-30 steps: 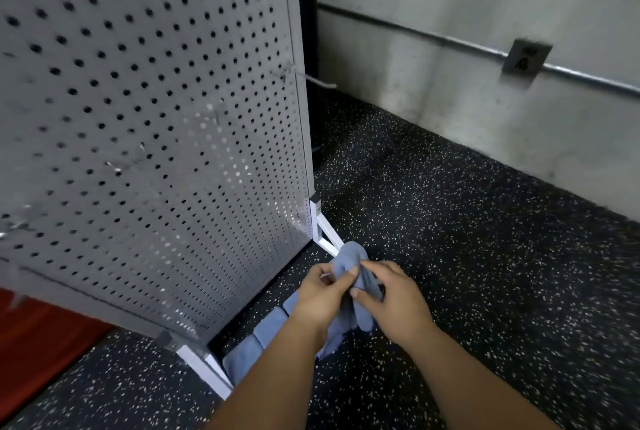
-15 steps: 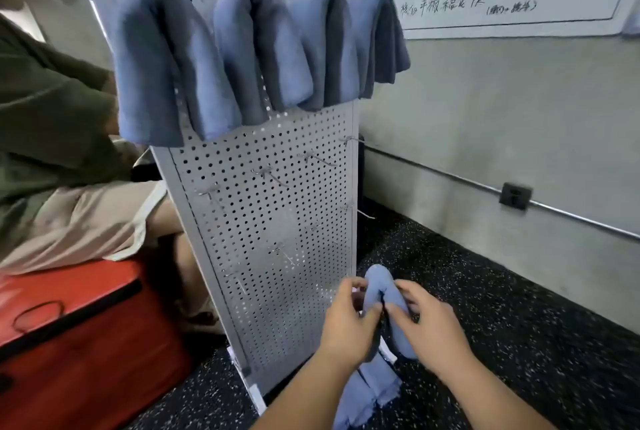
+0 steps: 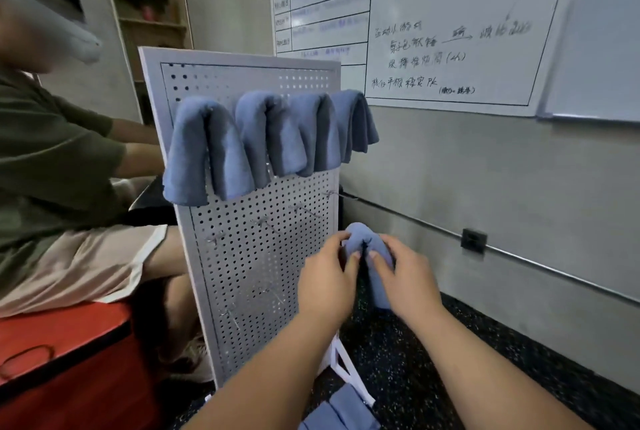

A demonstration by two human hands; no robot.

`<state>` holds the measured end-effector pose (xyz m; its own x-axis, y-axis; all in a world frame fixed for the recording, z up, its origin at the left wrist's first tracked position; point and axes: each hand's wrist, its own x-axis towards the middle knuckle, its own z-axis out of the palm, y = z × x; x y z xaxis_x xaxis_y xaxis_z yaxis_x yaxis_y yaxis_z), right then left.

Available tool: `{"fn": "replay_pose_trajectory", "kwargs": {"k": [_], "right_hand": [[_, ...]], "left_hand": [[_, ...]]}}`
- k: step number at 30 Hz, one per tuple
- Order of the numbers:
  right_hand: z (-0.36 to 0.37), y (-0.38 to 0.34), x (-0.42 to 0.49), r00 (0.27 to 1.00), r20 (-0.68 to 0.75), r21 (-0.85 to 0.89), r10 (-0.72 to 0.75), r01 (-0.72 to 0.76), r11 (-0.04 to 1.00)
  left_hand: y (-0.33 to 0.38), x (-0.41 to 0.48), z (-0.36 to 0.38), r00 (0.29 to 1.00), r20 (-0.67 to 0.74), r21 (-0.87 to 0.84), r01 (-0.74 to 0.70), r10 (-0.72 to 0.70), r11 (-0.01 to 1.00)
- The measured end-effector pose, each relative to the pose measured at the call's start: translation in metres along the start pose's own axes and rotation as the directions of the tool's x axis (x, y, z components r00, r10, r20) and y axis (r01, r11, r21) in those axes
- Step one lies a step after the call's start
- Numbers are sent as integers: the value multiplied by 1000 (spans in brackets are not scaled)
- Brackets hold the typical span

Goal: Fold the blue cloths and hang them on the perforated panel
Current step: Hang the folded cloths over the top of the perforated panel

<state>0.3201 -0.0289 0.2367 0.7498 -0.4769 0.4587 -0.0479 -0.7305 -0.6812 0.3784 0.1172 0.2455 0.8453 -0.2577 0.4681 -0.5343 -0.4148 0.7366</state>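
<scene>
I have raised the blue cloth off the floor to the perforated panel's right edge, below four hung cloths. My left hand and right hand each pinch it, apparently doubled over; hanging it on a free hook looks next.

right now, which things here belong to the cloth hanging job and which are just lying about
Part of the job: blue cloth, gripped by left hand and right hand; perforated panel; hung cloths; spare cloths on the floor.

Just there: whiteboard; red box; seated person; wall socket.
</scene>
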Motion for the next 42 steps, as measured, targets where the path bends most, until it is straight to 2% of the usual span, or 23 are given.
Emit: {"fn": "replay_pose_trajectory", "kwargs": {"k": [7, 12, 17, 23, 30, 35, 42], "right_hand": [[-12, -12, 56, 997, -69, -103, -35, 27, 994], [-27, -13, 93, 996, -82, -164, -28, 14, 986], [-22, 3, 130, 998, -59, -207, -32, 19, 978], [-3, 9, 161, 996, -54, -202, -66, 53, 978], [29, 28, 179, 1000, -2, -100, -26, 26, 995], [36, 32, 185, 994, 113, -162, 16, 3, 987], [59, 40, 191, 998, 61, -47, 26, -23, 999]], "left_hand": [[16, 61, -16, 992, -94, 211, -64, 86, 975], [31, 94, -17, 988, -88, 291, -95, 126, 952], [36, 115, -6, 987, -91, 313, -100, 135, 944], [23, 132, 9, 976, -158, 338, -89, 150, 937], [8, 150, 22, 986, -156, 292, -4, 51, 957], [-6, 156, 32, 990, -138, 261, 43, -7, 964], [-10, 157, 39, 981, -192, 272, 44, 10, 961]]}}
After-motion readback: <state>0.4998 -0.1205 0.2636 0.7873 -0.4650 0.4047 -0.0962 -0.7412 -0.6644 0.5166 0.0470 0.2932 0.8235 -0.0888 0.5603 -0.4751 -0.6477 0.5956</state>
